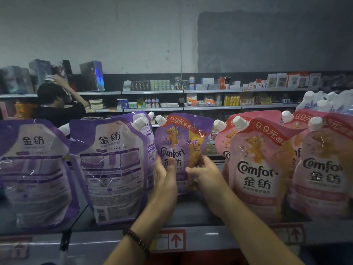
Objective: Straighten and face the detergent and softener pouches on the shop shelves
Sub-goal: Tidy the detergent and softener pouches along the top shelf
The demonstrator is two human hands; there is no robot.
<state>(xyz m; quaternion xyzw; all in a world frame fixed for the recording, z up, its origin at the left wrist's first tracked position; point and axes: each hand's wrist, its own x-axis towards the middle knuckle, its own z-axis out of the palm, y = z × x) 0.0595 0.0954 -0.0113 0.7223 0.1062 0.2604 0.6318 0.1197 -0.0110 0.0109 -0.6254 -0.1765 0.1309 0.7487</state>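
From the head camera, the landmark is a glossy purple-and-yellow softener pouch with a white corner spout (181, 148), which stands upright with its printed front facing the camera, towards the back of the dark shop shelf (191, 213). Both hands hold it: the left hand (165, 176) grips its lower left edge, thumb across the front, and the right hand (206, 175) pinches its lower right edge with curled fingers. A dark beaded bracelet (137, 240) sits on the left wrist, below the pouch. Just left of the pouch stands a large purple pouch showing its white back panel (112, 169), and farther left a second purple back-facing pouch (34, 173). Right of the pouch stands a pink softener pouch facing front (259, 169), with another pink front-facing pouch (324, 175) beyond it. Below the pouch, the shelf edge carries a white label with a red arrow (174, 240). Behind the pouch run grey wall shelves of small goods (210, 90); up and left of it is a person in dark clothes (55, 104).
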